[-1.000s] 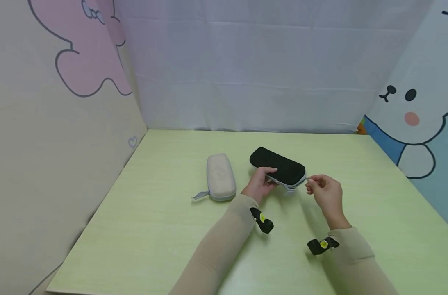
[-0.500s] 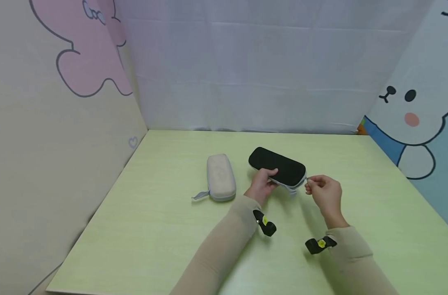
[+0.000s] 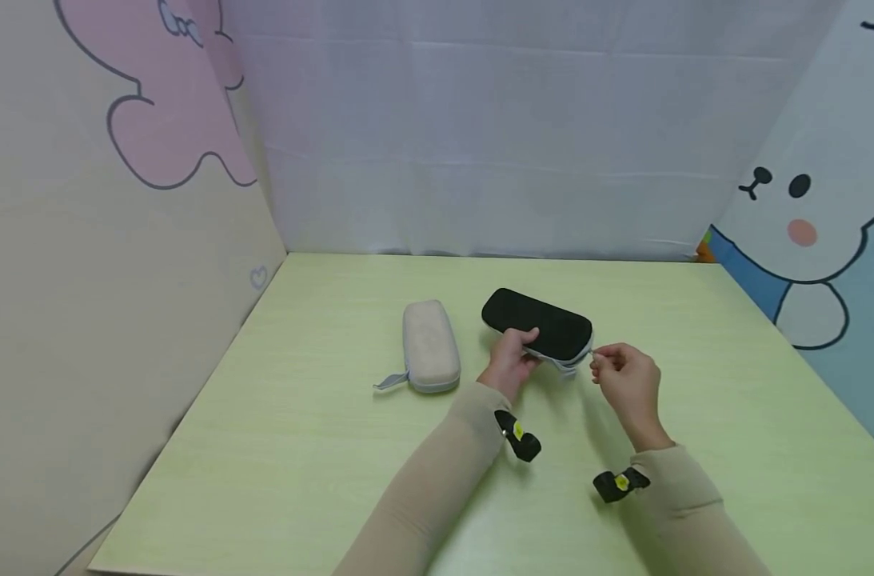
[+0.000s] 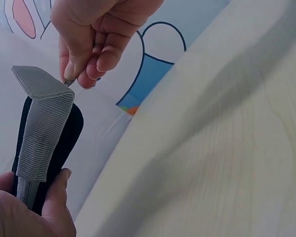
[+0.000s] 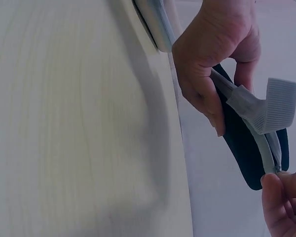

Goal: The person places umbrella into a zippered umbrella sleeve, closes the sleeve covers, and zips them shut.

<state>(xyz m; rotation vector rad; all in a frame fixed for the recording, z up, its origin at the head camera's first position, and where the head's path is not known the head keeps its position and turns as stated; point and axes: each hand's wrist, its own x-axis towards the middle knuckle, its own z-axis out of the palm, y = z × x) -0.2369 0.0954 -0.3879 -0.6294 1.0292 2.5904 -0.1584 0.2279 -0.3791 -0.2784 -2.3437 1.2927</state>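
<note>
A black zip case (image 3: 537, 322) with a grey zipper edge is held above the table, slightly tilted. My left hand (image 3: 510, 362) grips its near long side, thumb on top and fingers beneath. At the case's right end, my right hand (image 3: 628, 382) pinches the small zipper pull between thumb and fingertips. A grey ribbed strap (image 4: 45, 128) is attached along the zipper side and stands out in both wrist views. In the right wrist view, a short gap shows in the zipper (image 5: 274, 148) near the pinching fingertips. The inside of the case is hidden.
A beige case (image 3: 432, 346) with a grey zipper and strap lies on the pale wood-grain table (image 3: 321, 448), left of the black case. A white cloth (image 3: 494, 144) hangs behind the table. Walls with cartoon drawings flank both sides.
The black case has shifted slightly left, and the right hand has moved slightly left with it. Both hands keep their hold. The beige case stays where it was.
</note>
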